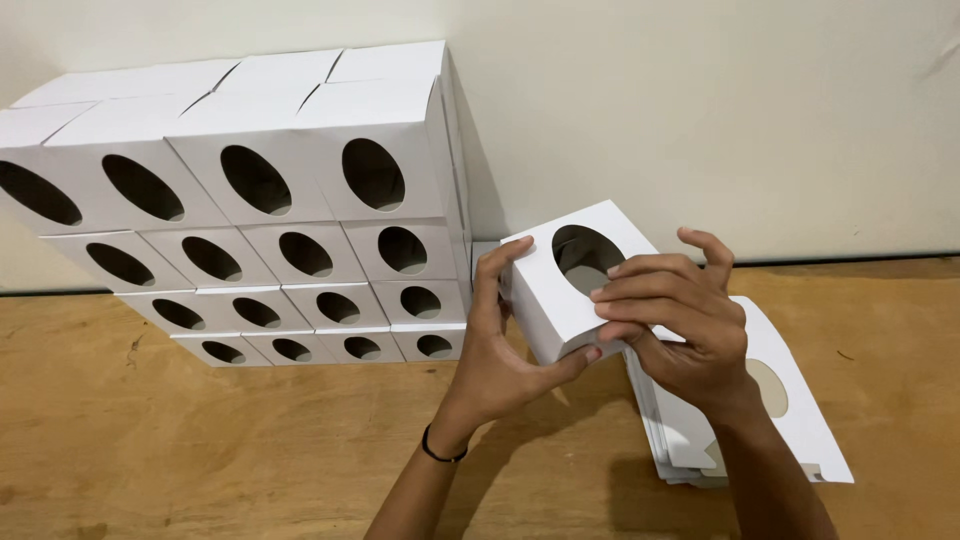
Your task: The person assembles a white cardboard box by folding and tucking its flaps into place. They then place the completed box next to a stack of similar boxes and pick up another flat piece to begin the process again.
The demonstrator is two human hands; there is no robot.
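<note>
A white cardboard box point(560, 290) with an oval hole in its face is held up between both hands above the wooden floor. My left hand point(495, 350) grips its left side and underside, thumb on the lower edge. My right hand point(675, 320) wraps over its right side, fingers pressing on the front face. Under my right hand lies a pile of flat unfolded white box blanks point(790, 420), each with an oval cutout.
A stack of several assembled white boxes with oval holes point(300, 200) stands against the cream wall point(700, 120) at the left, four rows high. The wooden floor point(200, 440) stretches in front of it. A black band circles my left wrist.
</note>
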